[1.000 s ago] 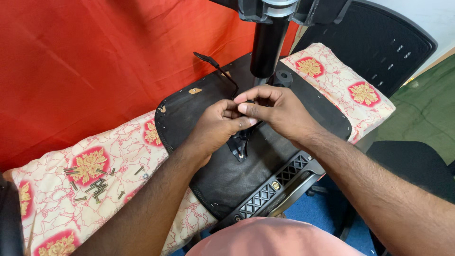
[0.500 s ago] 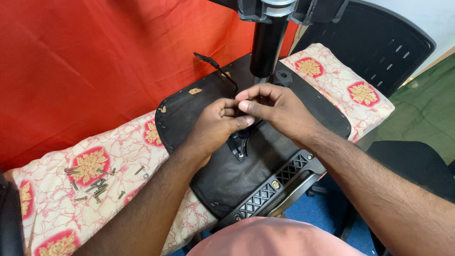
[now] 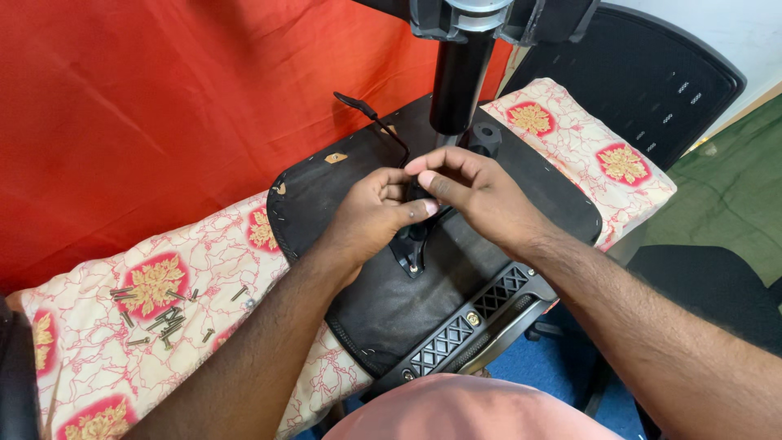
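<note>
We've got a small black part (image 3: 415,195) pinched at centre of the upturned chair seat base (image 3: 366,301), just below the gas-lift column (image 3: 458,81). Left hand (image 3: 371,216) curled shut on it, thumb on top; right hand (image 3: 472,191) fingers closed on same part from the other side. Black bracket (image 3: 410,248) sits right under. Seat lies on a floral-cloth bench (image 3: 90,367); loose screws (image 3: 159,314) well to the left. Red cloth (image 3: 163,106) behind.

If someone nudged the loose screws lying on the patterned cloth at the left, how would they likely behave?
The screws look small, metallic and slim, so each is probably light and easy to scatter. Their round shanks suggest they could roll, though the soft patterned cloth would likely damp that. They lie loosely heaped, well apart from both hands, so a push would probably spread them.
</note>
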